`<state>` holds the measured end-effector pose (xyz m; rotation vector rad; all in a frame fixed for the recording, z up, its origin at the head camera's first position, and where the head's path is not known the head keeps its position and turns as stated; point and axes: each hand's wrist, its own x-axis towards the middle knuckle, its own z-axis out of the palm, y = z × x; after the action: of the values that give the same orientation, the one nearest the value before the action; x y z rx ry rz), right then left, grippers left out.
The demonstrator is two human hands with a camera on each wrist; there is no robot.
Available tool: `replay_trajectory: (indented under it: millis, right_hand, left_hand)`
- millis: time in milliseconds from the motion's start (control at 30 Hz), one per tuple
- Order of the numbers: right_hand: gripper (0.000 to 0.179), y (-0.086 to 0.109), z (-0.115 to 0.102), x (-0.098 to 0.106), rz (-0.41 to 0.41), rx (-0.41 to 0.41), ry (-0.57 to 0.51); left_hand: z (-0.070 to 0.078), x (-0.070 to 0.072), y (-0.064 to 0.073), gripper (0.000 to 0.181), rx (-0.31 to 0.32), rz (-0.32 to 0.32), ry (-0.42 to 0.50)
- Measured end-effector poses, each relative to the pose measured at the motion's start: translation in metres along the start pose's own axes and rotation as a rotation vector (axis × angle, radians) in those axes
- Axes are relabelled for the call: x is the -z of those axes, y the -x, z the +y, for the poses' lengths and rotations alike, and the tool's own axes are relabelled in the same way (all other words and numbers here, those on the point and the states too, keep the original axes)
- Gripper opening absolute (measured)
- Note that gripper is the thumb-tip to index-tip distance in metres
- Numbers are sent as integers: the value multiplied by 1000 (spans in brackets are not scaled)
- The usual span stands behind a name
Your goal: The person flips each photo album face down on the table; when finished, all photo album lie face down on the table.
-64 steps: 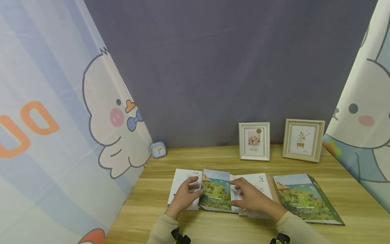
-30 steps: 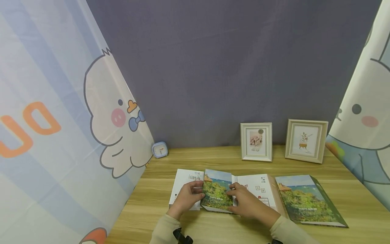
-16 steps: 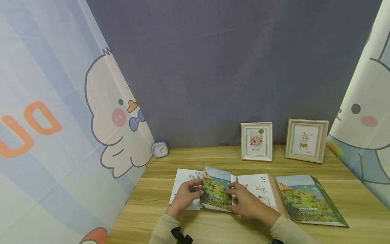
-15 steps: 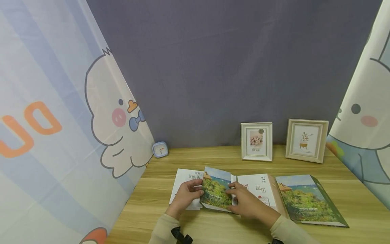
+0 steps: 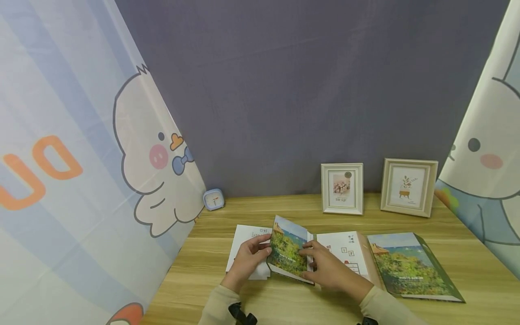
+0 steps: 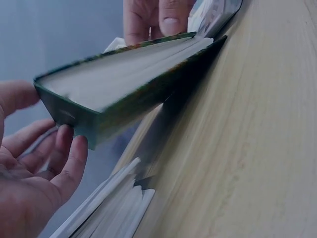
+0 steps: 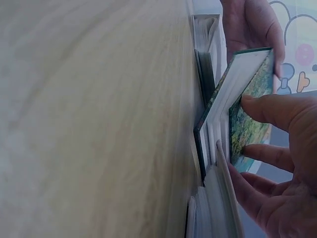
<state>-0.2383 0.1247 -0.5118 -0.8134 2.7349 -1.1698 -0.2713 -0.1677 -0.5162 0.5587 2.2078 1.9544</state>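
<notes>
A photo album (image 5: 289, 243) with a painted seaside-garden cover stands tilted, its spine side raised and its page side low. My left hand (image 5: 248, 258) grips the spine, thumb at the front cover's edge and fingertips under the spine, as the left wrist view shows. Fairly straight, the thumb and index finger of my right hand (image 5: 328, 267) press the front cover near its page side. The other right fingers lie beside the cover of a white album (image 5: 341, 248) with small drawings. On the left, a second white album (image 5: 242, 243) is partly hidden behind my left hand.
Another painted photo album (image 5: 400, 262) lies to the right. At the back of the wooden table (image 5: 264, 207) stand a white picture frame (image 5: 342, 211), a cream picture frame (image 5: 406, 212) and a small blue clock (image 5: 213, 199). Printed curtains flank the table.
The left side of the held album has risen, so it tilts more steeply. My left hand has closed in on its spine, and my right fingers have come onto its cover.
</notes>
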Motion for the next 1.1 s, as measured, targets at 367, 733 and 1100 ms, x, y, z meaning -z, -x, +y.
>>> replay_trajectory:
  millis: [367, 733, 1100]
  right_hand:
    - [68, -2, 0, 1, 31, 9, -51]
    - [72, -4, -4, 3, 30, -10, -74]
    - [73, -8, -6, 1, 37, -2, -137]
  left_hand:
    - [1, -5, 2, 53, -38, -64, 103]
    - [6, -6, 3, 53, -46, -73, 118]
    - [4, -3, 2, 52, -109, -139, 119]
